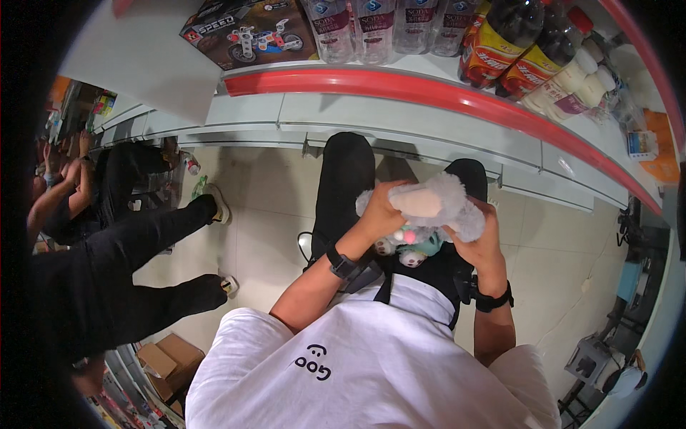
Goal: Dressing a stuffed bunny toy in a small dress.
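A grey plush toy (439, 201) with a pale patch on its head is held above my lap. My left hand (383, 212) grips it from the left side, fingers pressed into the fur. On the right side my right hand (479, 241) holds it too, partly covered by a furry ear. Below the head hang the toy's small white feet (412, 259) with dark paw pads, a teal garment (429, 245) and pink and white pompoms (408, 236). The toy's face cannot be clearly seen.
Before me a white shelf (257, 75) with a red edge strip (375, 86) holds a boxed toy motorcycle (257, 37), clear soda bottles (375, 32) and cola bottles (498, 43). Other people in black trousers (161, 230) sit at left. Cardboard boxes (171, 359) stand behind them.
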A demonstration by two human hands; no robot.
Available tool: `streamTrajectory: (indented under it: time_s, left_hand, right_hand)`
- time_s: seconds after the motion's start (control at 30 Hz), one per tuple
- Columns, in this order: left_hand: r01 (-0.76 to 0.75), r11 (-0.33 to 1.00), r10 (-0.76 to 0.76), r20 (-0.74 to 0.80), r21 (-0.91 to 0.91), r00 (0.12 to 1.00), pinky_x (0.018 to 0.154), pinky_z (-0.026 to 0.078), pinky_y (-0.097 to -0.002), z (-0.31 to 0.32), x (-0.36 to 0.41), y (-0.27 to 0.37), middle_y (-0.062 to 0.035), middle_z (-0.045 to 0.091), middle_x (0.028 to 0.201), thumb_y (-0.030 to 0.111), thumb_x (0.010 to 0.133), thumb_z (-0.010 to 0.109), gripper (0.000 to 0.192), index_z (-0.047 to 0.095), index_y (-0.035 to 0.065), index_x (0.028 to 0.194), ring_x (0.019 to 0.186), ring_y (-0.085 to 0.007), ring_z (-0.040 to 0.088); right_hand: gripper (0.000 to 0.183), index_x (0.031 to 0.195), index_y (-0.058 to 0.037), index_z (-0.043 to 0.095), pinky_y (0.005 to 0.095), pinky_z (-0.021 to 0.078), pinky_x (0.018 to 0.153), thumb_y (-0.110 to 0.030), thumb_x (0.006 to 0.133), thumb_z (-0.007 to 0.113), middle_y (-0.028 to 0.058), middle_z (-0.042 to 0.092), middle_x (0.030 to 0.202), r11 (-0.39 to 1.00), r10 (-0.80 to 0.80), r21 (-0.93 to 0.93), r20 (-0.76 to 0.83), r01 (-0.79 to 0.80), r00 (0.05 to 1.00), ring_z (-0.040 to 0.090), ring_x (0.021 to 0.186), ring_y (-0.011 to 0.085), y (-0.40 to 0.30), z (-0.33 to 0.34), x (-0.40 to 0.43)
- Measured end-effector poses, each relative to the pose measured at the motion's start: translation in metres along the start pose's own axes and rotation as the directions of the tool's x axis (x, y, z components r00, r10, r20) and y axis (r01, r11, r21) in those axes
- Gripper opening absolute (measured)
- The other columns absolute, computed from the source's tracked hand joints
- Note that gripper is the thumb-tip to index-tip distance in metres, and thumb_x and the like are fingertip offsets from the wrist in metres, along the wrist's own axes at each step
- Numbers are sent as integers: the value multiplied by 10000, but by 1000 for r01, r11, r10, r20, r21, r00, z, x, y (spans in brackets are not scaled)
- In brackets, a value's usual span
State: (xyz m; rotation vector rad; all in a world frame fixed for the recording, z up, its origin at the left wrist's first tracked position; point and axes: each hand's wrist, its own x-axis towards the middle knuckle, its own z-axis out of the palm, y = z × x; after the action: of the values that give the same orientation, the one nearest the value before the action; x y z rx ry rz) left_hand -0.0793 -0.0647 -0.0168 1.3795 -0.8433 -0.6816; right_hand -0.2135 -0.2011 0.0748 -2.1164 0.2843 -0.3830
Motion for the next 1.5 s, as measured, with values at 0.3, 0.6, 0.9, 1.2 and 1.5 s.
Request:
streamTrajectory:
  time_s: [0.3, 0.6, 0.9, 1.2, 1.5]
  left_hand:
    - [32, 998, -25, 137, -48, 990, 804, 482, -283, -14, -2, -11, -73, 668, 955, 82, 679, 736, 347, 639, 3, 1002, 872, -130, 624]
    - [59, 823, -68, 6, -565, 998, 961, 401, -319, -27, -6, 15, -90, 526, 1218, -5, 833, 593, 497, 419, -19, 1299, 1131, -176, 502]
    - [-32, 971, 41, 32, -237, 999, 927, 438, -330, -28, 0, 73, -107, 589, 1114, -74, 767, 633, 439, 504, -37, 1185, 1048, -186, 565]
    - [-143, 778, 267, 116, -612, 957, 811, 482, -361, -25, -3, 77, -167, 625, 920, 123, 754, 687, 276, 494, -7, 901, 882, -252, 622]
    - [-57, 782, 207, 172, -621, 963, 709, 515, -349, -18, -20, 134, -179, 636, 824, 190, 784, 681, 312, 567, -72, 911, 738, -275, 655]
  right_hand:
    - [240, 973, 17, 626, 258, 466, 746, -117, 790, 701, 44, 654, 879, 592, 444, 749, 7, -299, 896, 602, 796, 122, -7, 24, 6]
    - [417, 1215, -11, 512, 290, 412, 917, -92, 833, 655, 52, 597, 1097, 564, 385, 806, -66, -178, 920, 553, 1017, 136, 16, 13, 3]
    - [501, 1265, 12, 458, 330, 388, 962, -67, 813, 659, 77, 552, 1158, 629, 187, 770, -19, -104, 982, 521, 1081, 174, 16, 11, 7]
    - [679, 1057, 37, 542, 397, 459, 853, -522, 698, 682, 227, 589, 1015, 571, -152, 811, -51, 130, 987, 585, 956, 317, 1, 11, 8]
    - [441, 868, 45, 560, 415, 509, 664, -381, 816, 662, 201, 602, 778, 562, -314, 804, -6, 192, 949, 609, 668, 297, -53, -16, 6]
